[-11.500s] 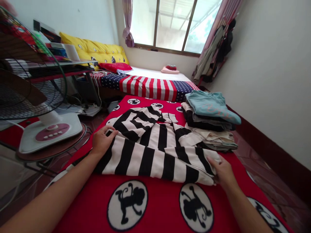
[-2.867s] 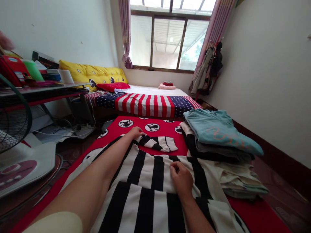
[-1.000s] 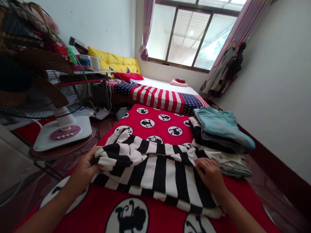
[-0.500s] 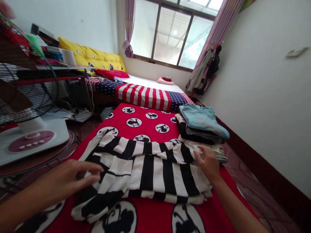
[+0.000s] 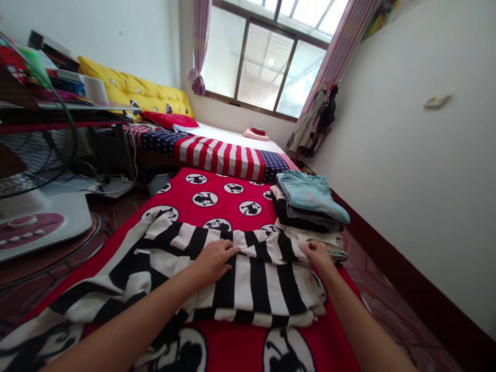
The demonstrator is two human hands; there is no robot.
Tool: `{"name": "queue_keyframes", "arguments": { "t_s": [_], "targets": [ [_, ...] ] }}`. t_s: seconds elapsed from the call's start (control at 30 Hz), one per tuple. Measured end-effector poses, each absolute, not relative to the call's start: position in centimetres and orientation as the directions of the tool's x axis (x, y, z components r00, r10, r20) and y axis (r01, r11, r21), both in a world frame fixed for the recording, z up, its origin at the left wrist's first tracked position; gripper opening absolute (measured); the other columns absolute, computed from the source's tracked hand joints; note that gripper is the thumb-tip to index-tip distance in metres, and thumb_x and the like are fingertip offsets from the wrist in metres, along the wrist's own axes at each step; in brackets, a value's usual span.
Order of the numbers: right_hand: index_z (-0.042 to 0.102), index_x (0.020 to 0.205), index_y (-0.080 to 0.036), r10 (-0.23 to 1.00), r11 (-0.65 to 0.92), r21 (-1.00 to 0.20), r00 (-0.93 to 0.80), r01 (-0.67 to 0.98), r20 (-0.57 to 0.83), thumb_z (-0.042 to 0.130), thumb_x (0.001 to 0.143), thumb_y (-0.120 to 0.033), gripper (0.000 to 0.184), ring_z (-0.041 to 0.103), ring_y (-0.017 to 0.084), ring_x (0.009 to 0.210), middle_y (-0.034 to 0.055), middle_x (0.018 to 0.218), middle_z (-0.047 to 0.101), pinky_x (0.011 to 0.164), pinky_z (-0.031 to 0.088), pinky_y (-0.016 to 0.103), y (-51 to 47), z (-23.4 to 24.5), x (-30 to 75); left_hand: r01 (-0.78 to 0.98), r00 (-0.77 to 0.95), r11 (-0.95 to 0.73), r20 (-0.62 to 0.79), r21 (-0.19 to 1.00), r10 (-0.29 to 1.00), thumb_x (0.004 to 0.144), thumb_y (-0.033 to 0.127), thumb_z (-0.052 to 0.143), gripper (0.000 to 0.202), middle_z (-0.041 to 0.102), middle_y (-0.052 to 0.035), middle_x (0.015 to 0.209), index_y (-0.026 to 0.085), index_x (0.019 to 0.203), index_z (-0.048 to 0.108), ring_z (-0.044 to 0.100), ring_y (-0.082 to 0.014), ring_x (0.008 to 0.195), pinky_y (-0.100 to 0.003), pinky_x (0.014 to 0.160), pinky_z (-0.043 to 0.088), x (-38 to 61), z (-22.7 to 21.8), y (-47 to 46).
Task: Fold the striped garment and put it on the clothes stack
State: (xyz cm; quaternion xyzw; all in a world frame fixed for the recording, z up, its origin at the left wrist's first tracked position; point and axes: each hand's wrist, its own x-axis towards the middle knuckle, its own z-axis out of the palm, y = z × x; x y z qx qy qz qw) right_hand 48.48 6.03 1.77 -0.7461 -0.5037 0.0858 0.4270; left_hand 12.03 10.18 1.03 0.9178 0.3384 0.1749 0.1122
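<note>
A black and white striped garment (image 5: 256,281) lies partly folded on a red blanket (image 5: 217,199) printed with black figures in white circles. My left hand (image 5: 214,260) rests flat on the garment's middle with its fingers stretched out along the upper fold. My right hand (image 5: 316,253) pinches the garment's upper right corner, close beside a pile of folded clothes (image 5: 308,214). The garment's left part trails unfolded toward the lower left.
A light blue shirt tops the folded pile. A fan with a white base (image 5: 34,227) stands at the left, beside a desk (image 5: 70,111) with books. Beyond the blanket lies a mattress with a stars-and-stripes cover (image 5: 220,150), then a window. A white wall runs along the right.
My left hand has moved from the garment's left edge onto its middle and now lies flat there. My right hand has shifted a little toward the upper right corner. The view has dropped closer.
</note>
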Motion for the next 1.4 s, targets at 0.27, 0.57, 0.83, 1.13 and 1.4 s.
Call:
{"name": "queue_keyframes", "arguments": {
  "t_s": [0.27,0.57,0.83,1.13,1.4],
  "targets": [
    [0.065,0.088,-0.016,0.735,-0.074,-0.875,0.619,0.478,0.276,0.060,0.065,-0.058,0.048,0.063,0.021,0.067,0.0089,0.083,0.071,0.055,0.048,0.029,5.4,4.5,48.8,0.648,0.555,-0.661,0.359,0.380,0.750,0.090,0.016,0.042,0.029,0.061,-0.0046,0.099,0.024,0.103,0.066,0.060,-0.0174,0.088,-0.027,0.076,0.046,11.9,1.2,11.1],
    [0.068,0.082,-0.019,0.779,-0.257,-0.437,0.453,0.862,0.435,0.060,0.066,-0.024,0.018,0.063,0.029,0.084,0.0113,0.089,0.069,0.073,0.047,0.040,3.8,3.8,47.4,0.649,0.616,-0.688,0.308,0.323,0.725,0.084,0.020,0.056,0.020,0.061,-0.0055,0.096,0.024,0.097,0.070,0.056,-0.0228,0.094,-0.034,0.081,0.045,12.4,0.4,10.5],
    [0.050,0.136,-0.024,0.875,0.236,-0.097,-0.168,0.967,0.454,0.041,0.093,-0.040,0.046,0.041,0.026,0.134,0.0085,0.145,0.046,0.106,0.034,0.046,5.9,1.3,39.0,0.621,0.586,-0.671,0.328,0.406,0.741,0.082,0.022,0.060,0.022,0.061,-0.0059,0.101,0.024,0.101,0.070,0.056,-0.0227,0.098,-0.036,0.088,0.045,12.0,-0.1,9.9],
    [0.053,0.134,-0.020,0.954,0.180,0.025,-0.181,0.983,0.240,0.039,0.092,-0.045,0.051,0.034,0.029,0.139,0.0107,0.149,0.039,0.108,0.029,0.057,7.4,-2.6,34.4,0.492,0.506,-0.587,0.338,0.644,0.794,0.074,0.016,0.068,0.023,0.069,-0.0057,0.098,0.021,0.096,0.075,0.062,-0.0212,0.096,-0.032,0.088,0.048,11.9,-0.5,10.6],
    [0.057,0.125,-0.017,0.852,0.371,-0.143,-0.276,0.917,0.445,0.041,0.093,-0.043,0.045,0.050,0.030,0.126,0.0125,0.134,0.057,0.101,0.040,0.053,6.1,-4.5,32.7,0.369,0.149,-0.546,0.533,0.752,0.833,0.087,0.015,0.051,0.022,0.071,-0.0051,0.093,0.018,0.094,0.072,0.065,-0.0160,0.087,-0.027,0.080,0.050,0.9,4.9,7.4]
  ]
}}
